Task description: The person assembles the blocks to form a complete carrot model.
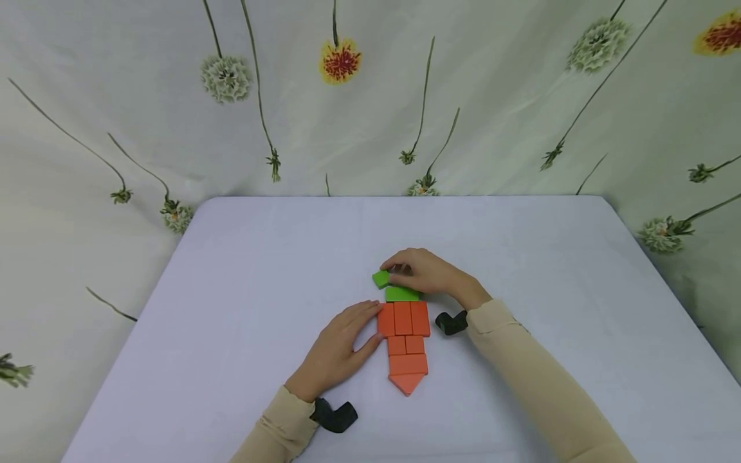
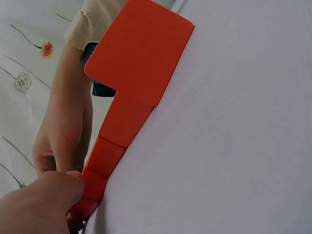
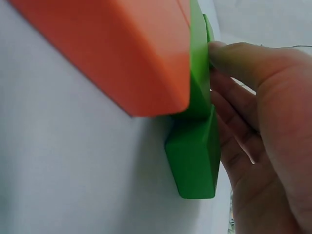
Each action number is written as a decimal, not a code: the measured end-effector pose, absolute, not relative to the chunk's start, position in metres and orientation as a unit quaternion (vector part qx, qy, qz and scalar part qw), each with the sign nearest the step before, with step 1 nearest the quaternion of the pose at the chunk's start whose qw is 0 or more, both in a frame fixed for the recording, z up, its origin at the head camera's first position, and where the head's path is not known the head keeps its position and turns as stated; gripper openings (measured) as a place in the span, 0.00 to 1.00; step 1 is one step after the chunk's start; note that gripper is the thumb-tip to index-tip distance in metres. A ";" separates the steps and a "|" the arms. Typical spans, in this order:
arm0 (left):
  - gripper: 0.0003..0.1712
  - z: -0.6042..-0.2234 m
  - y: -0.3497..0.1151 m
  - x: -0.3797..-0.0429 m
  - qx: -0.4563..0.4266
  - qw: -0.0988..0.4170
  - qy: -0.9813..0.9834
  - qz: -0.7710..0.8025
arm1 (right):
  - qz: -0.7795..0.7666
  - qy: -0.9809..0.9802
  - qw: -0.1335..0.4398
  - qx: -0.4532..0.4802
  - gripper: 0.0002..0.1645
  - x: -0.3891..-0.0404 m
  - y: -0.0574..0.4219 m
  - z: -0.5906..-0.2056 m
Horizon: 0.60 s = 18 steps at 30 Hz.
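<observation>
My left hand (image 1: 338, 347) lies at the left side of an arrangement of flat orange blocks (image 1: 402, 319). Its straight fingers touch the upper-left corner, and the thumb reaches the lower edge of the leftmost upright block (image 1: 386, 320). Above the orange row sits a green block (image 1: 402, 294). My right hand (image 1: 425, 270) arches over it and pinches a small tilted green block (image 1: 380, 278) between thumb and fingertips. Another green block (image 3: 192, 156) shows below the palm in the right wrist view; in the head view the hand mostly hides it.
Downward run two small orange blocks (image 1: 406, 345), a wide orange block (image 1: 408, 364) and an orange triangle (image 1: 406, 384). All lie on a white-covered table (image 1: 260, 257). Black wrist devices hang at both cuffs. A flower-printed cloth (image 1: 370, 128) rises behind the table.
</observation>
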<state>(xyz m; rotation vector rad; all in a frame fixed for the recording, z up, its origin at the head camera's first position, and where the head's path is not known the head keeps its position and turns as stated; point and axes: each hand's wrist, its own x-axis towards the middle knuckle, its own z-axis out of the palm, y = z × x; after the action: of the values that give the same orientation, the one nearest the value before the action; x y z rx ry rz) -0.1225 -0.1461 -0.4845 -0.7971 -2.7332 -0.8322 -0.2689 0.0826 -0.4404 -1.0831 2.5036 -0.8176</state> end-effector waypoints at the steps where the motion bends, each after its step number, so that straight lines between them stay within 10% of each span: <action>1: 0.32 -0.485 -0.146 -0.123 -0.267 0.085 -0.918 -0.280 | -0.283 0.870 0.144 -0.378 0.20 -0.269 0.083 -0.441; 18: 0.32 -0.486 -0.150 -0.124 -0.247 0.070 -0.921 -0.293 | -0.355 0.877 0.027 -0.324 0.18 -0.232 0.139 -0.433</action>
<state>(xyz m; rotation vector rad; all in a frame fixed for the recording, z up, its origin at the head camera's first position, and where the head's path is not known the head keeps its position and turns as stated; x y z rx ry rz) -0.1236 -0.1504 -0.4863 -0.7429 -2.7716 -0.8826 -0.2318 0.1387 -0.4328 -0.9992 2.7075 -1.0971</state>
